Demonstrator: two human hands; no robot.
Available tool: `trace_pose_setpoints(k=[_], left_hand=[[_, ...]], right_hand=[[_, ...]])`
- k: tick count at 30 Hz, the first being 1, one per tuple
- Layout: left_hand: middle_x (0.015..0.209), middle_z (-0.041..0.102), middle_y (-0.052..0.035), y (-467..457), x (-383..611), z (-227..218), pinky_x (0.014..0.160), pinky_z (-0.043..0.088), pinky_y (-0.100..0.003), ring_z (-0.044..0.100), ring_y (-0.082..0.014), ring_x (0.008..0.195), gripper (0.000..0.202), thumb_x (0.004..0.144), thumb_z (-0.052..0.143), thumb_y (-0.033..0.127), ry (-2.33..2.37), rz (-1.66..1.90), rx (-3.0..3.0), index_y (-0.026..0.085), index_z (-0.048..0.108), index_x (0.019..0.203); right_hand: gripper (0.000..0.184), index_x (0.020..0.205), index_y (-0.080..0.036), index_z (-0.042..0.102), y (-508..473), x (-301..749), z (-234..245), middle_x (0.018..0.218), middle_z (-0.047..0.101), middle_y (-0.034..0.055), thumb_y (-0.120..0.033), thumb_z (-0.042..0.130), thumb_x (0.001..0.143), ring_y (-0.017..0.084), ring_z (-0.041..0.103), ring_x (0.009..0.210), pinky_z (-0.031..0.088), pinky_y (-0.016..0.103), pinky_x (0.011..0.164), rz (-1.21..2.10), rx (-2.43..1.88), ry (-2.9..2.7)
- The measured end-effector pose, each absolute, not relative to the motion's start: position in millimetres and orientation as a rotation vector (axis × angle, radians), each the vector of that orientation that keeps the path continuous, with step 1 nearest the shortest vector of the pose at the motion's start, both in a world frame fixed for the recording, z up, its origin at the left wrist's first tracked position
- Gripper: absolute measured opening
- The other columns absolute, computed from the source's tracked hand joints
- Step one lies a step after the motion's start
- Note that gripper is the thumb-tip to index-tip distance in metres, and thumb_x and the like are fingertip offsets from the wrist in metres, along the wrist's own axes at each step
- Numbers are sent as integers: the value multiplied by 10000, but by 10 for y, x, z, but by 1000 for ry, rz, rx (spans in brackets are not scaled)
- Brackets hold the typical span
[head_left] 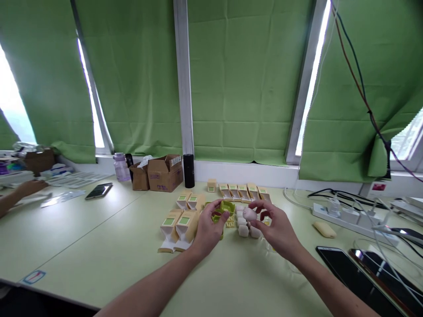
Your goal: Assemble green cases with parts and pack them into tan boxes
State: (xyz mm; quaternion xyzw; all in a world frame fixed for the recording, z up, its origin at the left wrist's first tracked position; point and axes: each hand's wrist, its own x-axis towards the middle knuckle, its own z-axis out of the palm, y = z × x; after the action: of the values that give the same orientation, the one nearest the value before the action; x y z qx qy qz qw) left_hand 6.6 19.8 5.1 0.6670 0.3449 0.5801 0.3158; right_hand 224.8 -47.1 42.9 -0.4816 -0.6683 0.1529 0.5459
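My left hand (209, 229) is closed on a green plastic piece (227, 207) that looks like a small open holder. Pinched in my right hand (276, 225), just to the right of it, is a white rounded, egg-like piece (249, 214). The two pieces are apart. Below them on the table stand several white rounded blocks (243, 230). Small yellow parts (230, 222) lie between my hands. More green plastic shows partly behind my left fingers. Clear plastic pieces (269, 246) lie under my right hand, partly hidden.
Open cream cartons (187, 224) stand left of my left hand, with another row (243, 192) behind. Further back are a brown cardboard box (165, 174) and a black bottle (189, 171). Phones (340, 264), cables and a power strip (353, 220) lie right. A co-worker's hand (32, 188) is far left.
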Motion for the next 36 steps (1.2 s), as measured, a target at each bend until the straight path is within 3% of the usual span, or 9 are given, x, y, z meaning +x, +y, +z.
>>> trace_pose_setpoints(k=[5, 10, 23, 29, 36], left_hand=[[1202, 756, -142, 186, 77, 62, 941, 607, -414, 728, -265, 1067, 498, 920, 757, 471, 909, 1530, 1761, 185, 698, 1324], [1227, 748, -143, 168, 80, 79, 959, 600, -415, 730, -253, 1047, 488, 933, 743, 468, 917, 1518, 1776, 180, 689, 1324], [1233, 745, -143, 141, 80, 103, 963, 606, -417, 733, -251, 1051, 478, 941, 743, 454, 908, 1529, 1784, 178, 686, 1327], [1212, 750, -141, 141, 78, 105, 956, 602, -424, 729, -252, 1042, 460, 935, 746, 435, 908, 1536, 1790, 178, 692, 1312], [1231, 743, -130, 116, 75, 126, 998, 582, -436, 707, -265, 1094, 476, 890, 787, 418, 855, 1518, 1755, 191, 683, 1297]], right_hand=[[324, 1057, -249, 702, -557, 2395, 330, 1097, 747, 58, -66, 612, 806, 264, 652, 1031, 518, 420, 912, 81, -1234, -1886], [339, 958, -221, 690, -616, 2380, 222, 993, 747, 65, 35, 585, 762, 265, 661, 937, 484, 379, 819, -58, -1438, -2084], [339, 856, -180, 699, -648, 2304, 152, 913, 727, 88, 79, 538, 709, 250, 673, 867, 390, 354, 805, -306, -1617, -2289], [420, 886, -178, 680, -632, 2301, 122, 919, 724, 75, 112, 509, 635, 251, 680, 907, 384, 342, 823, -297, -1632, -2298], [443, 978, -172, 690, -653, 2312, 151, 954, 725, 87, 101, 520, 673, 273, 688, 950, 416, 348, 839, -228, -1630, -2274]])
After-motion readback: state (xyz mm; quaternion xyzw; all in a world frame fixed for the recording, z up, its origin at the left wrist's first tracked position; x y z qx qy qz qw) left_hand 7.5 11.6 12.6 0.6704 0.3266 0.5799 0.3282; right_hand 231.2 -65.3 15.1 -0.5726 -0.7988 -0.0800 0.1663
